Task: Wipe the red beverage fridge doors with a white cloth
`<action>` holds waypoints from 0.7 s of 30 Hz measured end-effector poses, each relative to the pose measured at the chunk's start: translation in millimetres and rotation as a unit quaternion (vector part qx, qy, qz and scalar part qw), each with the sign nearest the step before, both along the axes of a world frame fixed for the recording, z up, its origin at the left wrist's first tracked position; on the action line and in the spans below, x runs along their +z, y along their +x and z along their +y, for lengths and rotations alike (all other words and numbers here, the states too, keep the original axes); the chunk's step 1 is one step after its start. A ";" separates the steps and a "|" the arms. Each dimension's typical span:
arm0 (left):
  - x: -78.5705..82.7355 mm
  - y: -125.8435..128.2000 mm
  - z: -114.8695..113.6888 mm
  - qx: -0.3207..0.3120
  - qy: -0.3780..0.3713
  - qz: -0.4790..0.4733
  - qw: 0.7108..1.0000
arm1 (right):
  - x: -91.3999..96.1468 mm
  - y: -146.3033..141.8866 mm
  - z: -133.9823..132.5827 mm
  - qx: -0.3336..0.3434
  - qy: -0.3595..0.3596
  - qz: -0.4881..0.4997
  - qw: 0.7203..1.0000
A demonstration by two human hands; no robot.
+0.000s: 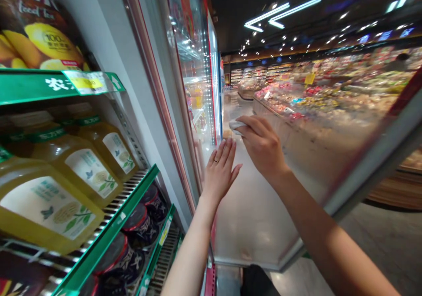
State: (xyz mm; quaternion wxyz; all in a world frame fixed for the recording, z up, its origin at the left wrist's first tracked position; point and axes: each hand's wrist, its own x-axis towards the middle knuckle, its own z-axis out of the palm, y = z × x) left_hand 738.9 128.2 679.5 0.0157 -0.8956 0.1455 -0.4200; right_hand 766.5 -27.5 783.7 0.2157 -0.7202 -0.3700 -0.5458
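A glass cooler door (260, 225) stands swung out in front of me, its grey frame slanting up at the right. My right hand (262, 144) is closed around a white cloth (236, 125), which appears to be against the glass; contact is hard to confirm. Lower and to the left, my left hand (221, 168) lies flat with fingers stretched out and a ring on one of them. It is near the hinge side of the door and holds nothing.
At the left, cooler shelves with a green edge strip (108, 239) carry bottles of yellow drink (89, 164) and dark cans (141, 221). More lit coolers (194, 67) line up beyond. Through the glass, produce stands (313, 98) extend to the right.
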 end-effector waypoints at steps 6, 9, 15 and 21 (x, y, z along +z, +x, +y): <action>-20.5 23.2 -8.9 -0.002 -0.020 -0.019 1.000 | 1.1 4.8 -27.8 -0.060 0.072 -0.038 0.995; -26.5 28.1 -8.6 -0.002 -0.024 -0.045 0.999 | 7.9 6.1 -25.5 -0.074 0.080 -0.034 0.993; -25.4 28.0 -7.5 -0.010 -0.032 -0.034 0.999 | -3.5 0.8 -32.5 -0.056 0.031 -0.017 0.998; -26.7 30.0 -7.5 -0.011 -0.036 -0.066 0.997 | -0.3 7.3 -47.9 -0.108 0.051 -0.054 0.991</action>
